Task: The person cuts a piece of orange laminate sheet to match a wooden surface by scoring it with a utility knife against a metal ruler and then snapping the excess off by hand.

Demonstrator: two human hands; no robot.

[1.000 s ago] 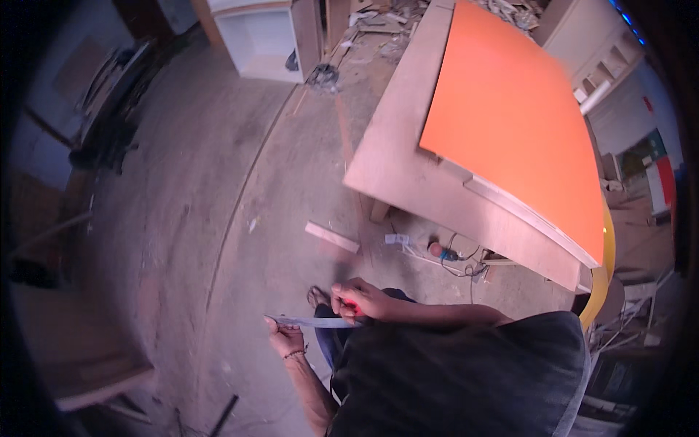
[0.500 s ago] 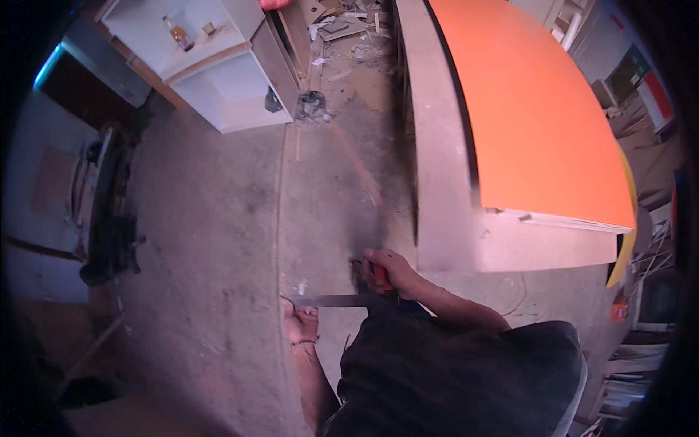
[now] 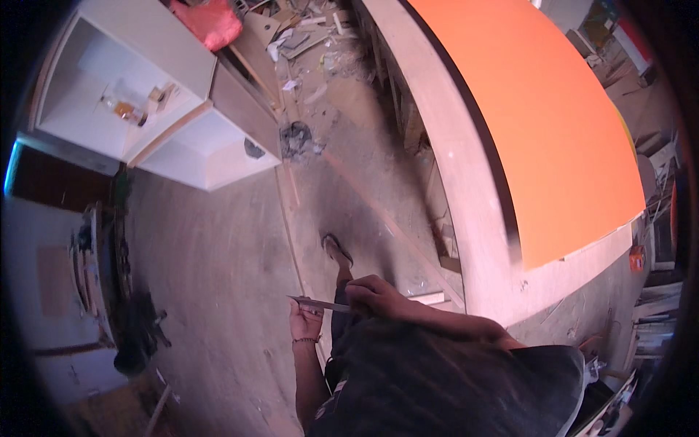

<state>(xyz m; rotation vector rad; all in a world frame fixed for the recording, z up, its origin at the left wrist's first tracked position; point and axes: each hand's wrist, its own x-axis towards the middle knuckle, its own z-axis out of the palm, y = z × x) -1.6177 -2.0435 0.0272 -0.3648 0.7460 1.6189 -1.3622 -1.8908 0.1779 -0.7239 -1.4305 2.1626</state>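
Grey metal strip (image 3: 314, 302) is lying level between both fists, left hand (image 3: 303, 322) gripping its near end and right hand (image 3: 370, 295) closing over the other, above the dusty floor (image 3: 218, 255) beside the orange-topped bench (image 3: 553, 138).

Hidden, cut off & unclear bits

Thin flat grey metal strip (image 3: 319, 304): its right end goes under right hand (image 3: 371, 295), too small to tell what kind of tool it is. Left hand (image 3: 305, 320): fingertips curl out of sight under the strip. Right forearm partly behind dark shirt (image 3: 451, 386), which is cut by lower edge. Big orange-topped wooden table (image 3: 553, 124) runs off top edge. Small objects on white open cabinet's (image 3: 138, 95) shelf too tiny to identify. Dark machine (image 3: 109, 269) at left is blurred and partly lost in the black rim.
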